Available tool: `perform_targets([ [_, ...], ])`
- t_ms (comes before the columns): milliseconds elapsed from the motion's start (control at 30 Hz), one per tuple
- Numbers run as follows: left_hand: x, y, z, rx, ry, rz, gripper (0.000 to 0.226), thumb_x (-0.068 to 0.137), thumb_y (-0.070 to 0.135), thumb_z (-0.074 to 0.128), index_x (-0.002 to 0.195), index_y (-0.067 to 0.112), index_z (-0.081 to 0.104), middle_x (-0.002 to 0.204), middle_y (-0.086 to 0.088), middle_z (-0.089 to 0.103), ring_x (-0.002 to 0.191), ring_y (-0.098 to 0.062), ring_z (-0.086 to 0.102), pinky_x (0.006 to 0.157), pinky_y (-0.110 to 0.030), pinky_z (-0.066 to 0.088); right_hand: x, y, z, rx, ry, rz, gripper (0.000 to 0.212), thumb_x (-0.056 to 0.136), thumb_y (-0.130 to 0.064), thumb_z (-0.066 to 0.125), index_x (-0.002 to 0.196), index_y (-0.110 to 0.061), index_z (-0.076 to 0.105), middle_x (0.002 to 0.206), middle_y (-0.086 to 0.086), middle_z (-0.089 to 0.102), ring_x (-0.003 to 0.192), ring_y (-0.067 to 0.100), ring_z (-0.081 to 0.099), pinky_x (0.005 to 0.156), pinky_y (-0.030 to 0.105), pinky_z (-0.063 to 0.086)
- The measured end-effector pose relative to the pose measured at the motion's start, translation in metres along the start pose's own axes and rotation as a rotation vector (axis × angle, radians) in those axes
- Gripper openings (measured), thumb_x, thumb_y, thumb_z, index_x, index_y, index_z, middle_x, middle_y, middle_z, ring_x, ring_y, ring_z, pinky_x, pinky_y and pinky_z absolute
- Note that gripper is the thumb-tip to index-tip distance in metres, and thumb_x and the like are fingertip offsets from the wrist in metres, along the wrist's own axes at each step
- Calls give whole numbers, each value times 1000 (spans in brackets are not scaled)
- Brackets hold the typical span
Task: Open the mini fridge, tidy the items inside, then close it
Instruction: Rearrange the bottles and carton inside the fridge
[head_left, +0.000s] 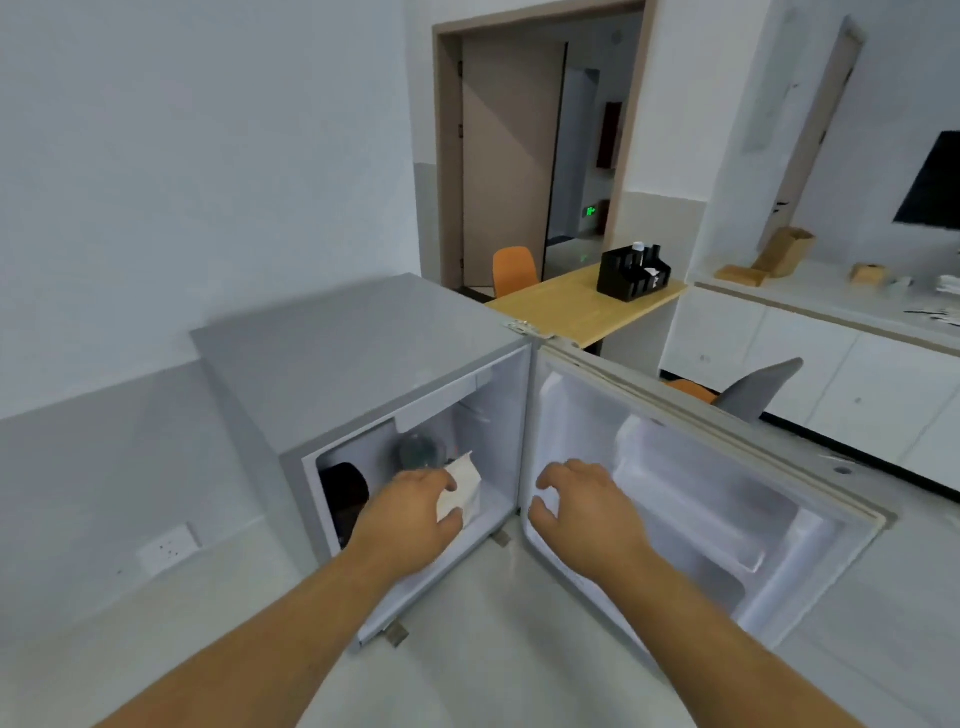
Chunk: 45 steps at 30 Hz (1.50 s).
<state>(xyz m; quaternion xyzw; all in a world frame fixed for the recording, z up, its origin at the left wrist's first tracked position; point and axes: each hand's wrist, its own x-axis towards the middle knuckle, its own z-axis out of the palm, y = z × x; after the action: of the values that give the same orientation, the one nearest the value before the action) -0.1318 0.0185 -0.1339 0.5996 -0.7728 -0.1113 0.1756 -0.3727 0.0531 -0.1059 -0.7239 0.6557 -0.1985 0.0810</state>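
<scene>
Fridge door (691, 499) open — left hand (410, 514) gripping white pouch (462, 491), possibly paper — right hand (587, 512) loosely spread, empty

Pale grey-white walls (182, 156), an open brown-framed doorway (540, 156), a light wooden bench (566, 306) (orange plastic chair (514, 270) beside it), white cabinets (810, 364).

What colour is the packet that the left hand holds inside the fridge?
The packet is white, seen in the head view.

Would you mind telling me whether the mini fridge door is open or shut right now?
Open: the grey mini fridge's door is swung wide to the right, its white inner shelves facing the camera and the fridge's interior exposed.
</scene>
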Motion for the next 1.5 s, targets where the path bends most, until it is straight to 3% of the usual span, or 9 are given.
perform_targets([
  [233, 34, -47, 58, -313, -10, -390, 47, 90, 48, 67, 131, 32, 52, 128, 2, 65, 110, -25, 66, 84, -38, 60, 62, -37, 96, 473, -262, 313, 15, 91, -34, 61, 84, -22, 65, 79, -8, 66, 69, 7, 61, 56, 24, 46],
  [433, 98, -85, 101, -592, 12, -623, 45, 86, 37, 69, 127, 30, 53, 129, 0, 65, 94, -22, 59, 77, -31, 47, 146, -43, 171, 643, -382, 546, 24, 94, -40, 59, 79, -21, 60, 93, 6, 74, 86, 25, 69, 86, 47, 60],
  [667, 126, -113, 142, -544, -72, -707, 36, 82, 36, 71, 113, 21, 61, 107, -4, 74, 96, -30, 70, 71, -33, 51, 206, -38, 234, 611, -441, 607, 24, 90, -41, 63, 84, -18, 63, 82, 7, 73, 70, 21, 69, 56, 33, 58],
  [767, 127, -115, 149, -611, -74, -690, 16, 78, 34, 73, 88, 27, 63, 77, 10, 69, 73, -8, 69, 61, -28, 56, 214, -29, 241, 693, -466, 661, 16, 89, -26, 61, 98, -13, 66, 88, 10, 74, 73, 23, 72, 60, 37, 65],
  [867, 124, -104, 148, -755, -102, -661, 36, 69, 44, 82, 96, 32, 61, 70, 24, 66, 64, 14, 59, 48, -7, 39, 219, -18, 234, 695, -480, 645, 20, 94, -25, 55, 108, -15, 66, 96, 12, 75, 78, 30, 75, 59, 41, 66],
  [1000, 132, -88, 161, -997, -164, -666, 40, 64, 40, 88, 95, 32, 63, 77, 32, 71, 77, 15, 64, 60, -7, 46, 232, 3, 225, 562, -483, 523, 15, 103, -27, 53, 111, -20, 64, 100, 9, 71, 77, 32, 73, 59, 45, 66],
  [1133, 154, -74, 182, -1288, -181, -815, 50, 86, 8, 75, 132, 15, 59, 126, -6, 71, 117, -21, 66, 96, -34, 53, 258, 21, 218, 320, -404, 315, 28, 103, -19, 54, 130, -23, 56, 109, 7, 61, 76, 30, 68, 50, 38, 62],
  [1333, 187, -71, 207, -1474, -138, -883, 65, 88, 3, 67, 147, 4, 39, 151, -28, 41, 142, -48, 32, 120, -55, 28, 290, 30, 232, 188, -196, 30, 45, 91, 1, 55, 132, -15, 65, 144, 9, 56, 123, 27, 56, 91, 27, 48],
  [1500, 203, -73, 209, -1562, 8, -892, 62, 86, -1, 66, 144, 8, 46, 149, -24, 44, 140, -42, 33, 118, -47, 32, 291, 23, 248, 498, -23, 61, 42, 94, -1, 49, 126, -23, 67, 109, -29, 55, 90, -14, 53, 74, -5, 32],
])
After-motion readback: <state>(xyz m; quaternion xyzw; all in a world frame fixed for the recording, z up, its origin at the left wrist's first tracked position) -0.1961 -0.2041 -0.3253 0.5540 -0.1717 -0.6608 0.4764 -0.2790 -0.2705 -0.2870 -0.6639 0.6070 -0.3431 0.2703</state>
